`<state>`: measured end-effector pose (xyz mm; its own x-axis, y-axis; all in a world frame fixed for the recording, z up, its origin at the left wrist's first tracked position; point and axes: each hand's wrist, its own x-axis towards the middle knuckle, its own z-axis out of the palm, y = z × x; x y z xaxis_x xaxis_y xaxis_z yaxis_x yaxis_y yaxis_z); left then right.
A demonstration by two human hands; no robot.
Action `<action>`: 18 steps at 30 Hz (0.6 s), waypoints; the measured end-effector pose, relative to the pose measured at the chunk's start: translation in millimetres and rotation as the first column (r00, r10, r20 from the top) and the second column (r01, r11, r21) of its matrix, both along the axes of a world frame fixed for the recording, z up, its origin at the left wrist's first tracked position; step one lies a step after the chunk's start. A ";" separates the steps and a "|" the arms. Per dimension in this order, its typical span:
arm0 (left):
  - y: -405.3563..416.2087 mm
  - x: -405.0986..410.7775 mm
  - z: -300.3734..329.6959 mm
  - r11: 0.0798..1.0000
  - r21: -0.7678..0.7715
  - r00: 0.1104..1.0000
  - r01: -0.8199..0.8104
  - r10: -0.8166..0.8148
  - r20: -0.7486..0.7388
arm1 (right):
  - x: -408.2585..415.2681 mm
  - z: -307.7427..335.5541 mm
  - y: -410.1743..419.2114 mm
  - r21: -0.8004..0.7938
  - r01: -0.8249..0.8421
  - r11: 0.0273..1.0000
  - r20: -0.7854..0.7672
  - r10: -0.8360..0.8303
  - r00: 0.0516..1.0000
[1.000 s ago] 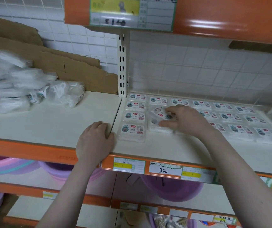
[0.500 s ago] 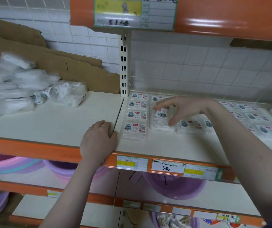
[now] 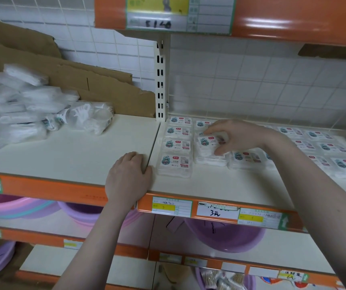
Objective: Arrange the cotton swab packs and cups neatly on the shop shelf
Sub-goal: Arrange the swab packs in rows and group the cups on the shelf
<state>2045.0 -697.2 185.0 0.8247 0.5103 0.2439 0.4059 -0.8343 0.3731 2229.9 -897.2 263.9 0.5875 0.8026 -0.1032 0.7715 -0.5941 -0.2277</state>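
Right hand [image 3: 233, 137] pinches a swab pack [image 3: 207, 143] tilted over the second column on the shelf [image 3: 220, 185], left hand [image 3: 129, 176] rests flat on the edge; a loose pinch could drop it crooked and knock neighbouring packs [image 3: 175, 164].

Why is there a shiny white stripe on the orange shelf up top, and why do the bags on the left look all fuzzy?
In the head view, the stripe is glare from a light on the glossy upper orange shelf edge; the plastic bags sit near the wide-angle picture's edge, where it turns soft and bent; the cotton swab pack in the right hand looks sharper.
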 end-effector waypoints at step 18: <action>0.6 -0.3 -2.4 1.000 0.010 1.000 0.006 -0.006 0.023 | -67.0 -16.6 -23.3 0.221 0.122 0.968 0.149 -0.157 0.976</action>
<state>2044.8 -696.6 182.6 0.8220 0.5029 0.2674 0.3924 -0.8403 0.3741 2162.9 -920.5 247.3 0.6896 0.7050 0.1655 0.7217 -0.6506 -0.2364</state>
